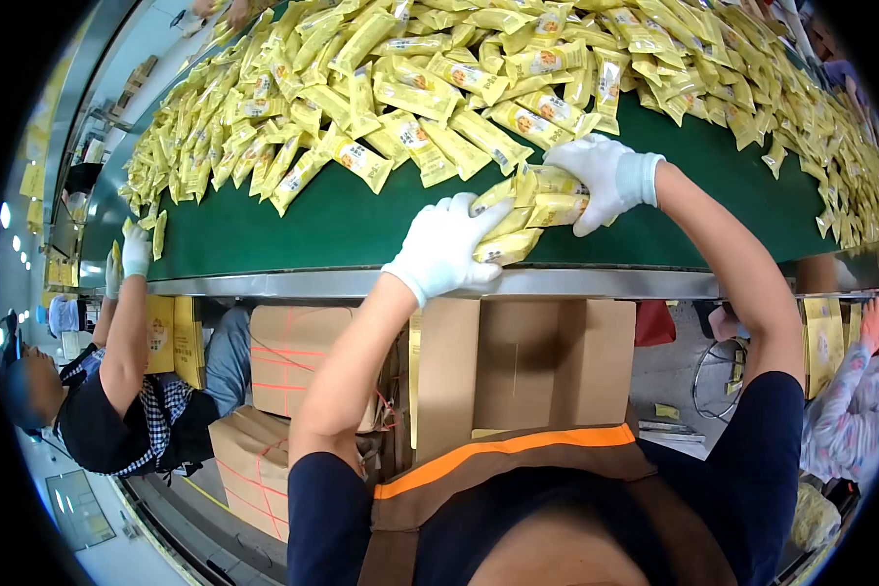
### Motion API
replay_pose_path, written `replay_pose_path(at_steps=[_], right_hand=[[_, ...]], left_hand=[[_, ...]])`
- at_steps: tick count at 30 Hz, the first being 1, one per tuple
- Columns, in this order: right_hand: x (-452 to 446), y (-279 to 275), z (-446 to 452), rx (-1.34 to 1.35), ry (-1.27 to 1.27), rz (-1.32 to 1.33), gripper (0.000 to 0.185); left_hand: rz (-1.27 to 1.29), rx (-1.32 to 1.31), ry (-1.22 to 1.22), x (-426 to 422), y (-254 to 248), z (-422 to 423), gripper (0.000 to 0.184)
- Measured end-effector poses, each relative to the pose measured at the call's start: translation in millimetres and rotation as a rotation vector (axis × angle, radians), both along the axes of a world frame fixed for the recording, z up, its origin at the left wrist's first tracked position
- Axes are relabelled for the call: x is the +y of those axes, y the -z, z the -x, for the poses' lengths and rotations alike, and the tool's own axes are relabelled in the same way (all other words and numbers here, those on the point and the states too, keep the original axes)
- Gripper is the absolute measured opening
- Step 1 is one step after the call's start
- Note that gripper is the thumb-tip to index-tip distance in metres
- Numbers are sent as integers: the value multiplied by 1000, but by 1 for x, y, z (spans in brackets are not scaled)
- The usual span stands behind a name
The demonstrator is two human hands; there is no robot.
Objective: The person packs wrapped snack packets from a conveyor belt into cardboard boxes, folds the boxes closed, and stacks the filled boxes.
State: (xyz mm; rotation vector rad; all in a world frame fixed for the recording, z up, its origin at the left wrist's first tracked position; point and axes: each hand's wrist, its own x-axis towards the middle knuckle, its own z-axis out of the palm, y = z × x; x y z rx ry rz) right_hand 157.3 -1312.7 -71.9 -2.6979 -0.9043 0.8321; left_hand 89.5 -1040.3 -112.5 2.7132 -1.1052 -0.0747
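Between my two white-gloved hands is a small bunch of yellow snack packets (pixel 532 210), just above the belt's near edge. My left hand (pixel 449 242) grips the bunch from the left, its thumb and fingers pressed on the packets. From the right, my right hand (pixel 604 181) closes around the other end. A big heap of the same packets (pixel 430 88) covers the far part of the green belt (pixel 293 234), and its nearest packets lie just beyond my hands. Below, against my apron, stands an open cardboard box (pixel 527 366) with its flaps spread.
A metal rail (pixel 332 282) edges the belt. Cartons tied with red string (pixel 298 356) stand left of the open box. A co-worker in a checked apron (pixel 137 410) handles packets at the left; another person in a patterned sleeve (pixel 855 400) is at the right, near a round wire stool (pixel 718 381).
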Motion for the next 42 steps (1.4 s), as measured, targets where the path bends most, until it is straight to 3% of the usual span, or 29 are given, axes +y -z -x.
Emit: replay_pose_path(at_steps=[3, 5, 6, 7, 8, 10, 12, 13, 14, 17, 20, 22, 24, 26, 30, 31, 34, 35, 36, 38, 39, 42], right_hand=[[-10, -4, 10, -161, -159, 113, 78], [-17, -4, 26, -234, -240, 179, 80], [-18, 1, 28, -236, -212, 136, 81], [-20, 7, 31, -237, -185, 99, 82], [-23, 12, 33, -244, -158, 66, 83], [-26, 22, 36, -209, -80, -36, 84], [-30, 35, 41, -316, -96, -88, 84], [-31, 39, 43, -370, -97, -126, 83], [-32, 39, 46, -337, -84, -109, 82], [-27, 30, 49, -303, -56, -89, 78], [-38, 16, 54, -254, 19, -66, 74], [-60, 9, 73, -548, 82, -128, 68], [-73, 21, 88, -607, 162, -77, 66], [-76, 45, 95, -480, 255, -54, 77], [-71, 42, 102, -483, 255, 29, 100], [-65, 32, 102, -370, 295, 48, 110], [-53, 17, 85, -199, 438, 63, 105], [-59, 30, 75, -112, 597, -156, 102], [-52, 35, 74, -80, 777, -654, 88], [-57, 37, 83, 660, 1029, -1499, 71], [-51, 39, 88, 760, 1003, -1834, 59], [-36, 24, 120, 844, 938, -2100, 57]], left_hand=[[-9, 457, -163, 11, -35, 7, 93], [534, 281, -175, 46, -4, -4, 102], [607, 253, -316, 62, 1, -17, 105], [1055, 630, -560, 57, -10, -25, 104], [1290, 839, -648, 55, -28, -33, 106], [1549, 924, -704, 48, -16, -64, 57], [1586, 979, -736, 30, 4, -89, 118], [1503, 862, -759, 14, 2, -98, 123], [1490, 777, -782, -3, 1, -103, 102], [1350, 727, -815, -12, 13, -125, 120], [1137, 611, -740, 7, -2, -100, 115], [638, 402, -619, 34, -15, -73, 103], [-174, -53, -441, 29, -46, -22, 91], [-186, -127, -314, 50, -4, -4, 86], [-45, -250, -317, 50, 12, 4, 89], [54, -247, -308, 49, 8, 2, 91], [-153, -113, -491, 49, 4, -2, 114], [-208, 8, -507, 49, 0, -8, 119], [-246, 89, -559, 47, -3, -11, 117], [-234, 96, -574, 47, -1, -12, 116], [-210, 92, -560, 49, 0, -8, 114], [93, 13, -530, 58, -1, 6, 109]])
